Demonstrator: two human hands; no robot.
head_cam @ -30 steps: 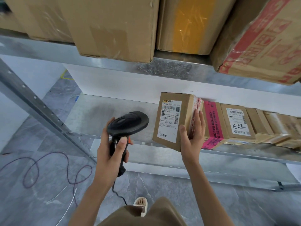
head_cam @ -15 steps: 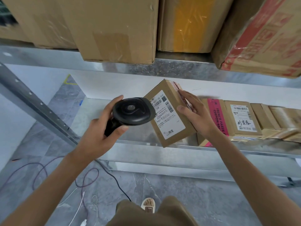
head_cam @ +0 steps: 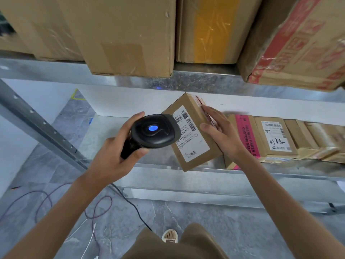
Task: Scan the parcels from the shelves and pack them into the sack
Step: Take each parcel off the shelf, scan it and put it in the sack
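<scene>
A grey marble-pattern floor fills the lower frame, with purple and white cables looped across its lower left. A metal rack crosses the picture: the upper shelf carries large cartons along the top of the frame, and the lower shelf runs through the middle.

At centre, the left hand grips a black scanner by its handle, fingers and thumb curled round it; a blue light glows on top of the scanner's head, which overlaps the left edge of the parcel's label. The scanner's black cord trails down toward the bottom centre.

Just right of centre, the right hand holds a small brown parcel, thumb on the labelled face, fingers laid along the taped right side. The parcel is tilted, label facing up, above the front edge of the lower shelf.

At the right of the frame, a row of other parcels stands on the lower shelf, the nearest with pink tape.
</scene>
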